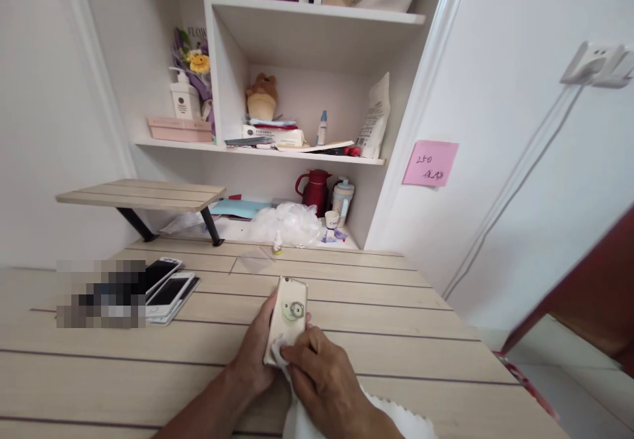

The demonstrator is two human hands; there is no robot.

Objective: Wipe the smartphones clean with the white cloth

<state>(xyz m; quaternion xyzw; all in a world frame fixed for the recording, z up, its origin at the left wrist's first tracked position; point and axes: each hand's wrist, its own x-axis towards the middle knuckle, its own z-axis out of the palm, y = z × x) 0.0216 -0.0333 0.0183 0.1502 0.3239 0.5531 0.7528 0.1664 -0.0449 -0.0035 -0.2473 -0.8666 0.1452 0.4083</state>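
As we look down at the desk, the left hand (252, 353) holds up a phone (287, 319) in a cream case, tilted just above the striped wooden desk (376, 313) and close to the front edge of the view. We can see its palm against the phone's side, but the fingers are mostly hidden behind it, so they appear to be closed around the back, though we can't be sure how far. Over on the other side, the right hand (321, 376) reaches across with its fingers (302, 353) closed on a white cloth (302, 419), pressing it to the phone's lower corner. The rest of the cloth trails down past the wrist, its zigzag edge showing. On the back of the case we have a green cartoon sticker with a round ring (296, 310).

Off to the left, two more phones (168, 292) lie on the desk beside a blurred patch (102, 294). Farther up, there's a clear plastic sheet (252, 259) with a small dropper bottle (277, 244) just beyond it. Behind those sit a white plastic bag (284, 224) and a red flask (313, 188), under a white shelf (297, 152) holding a toy bear (261, 99). On the wall to the right is a pink sticky note (430, 163).
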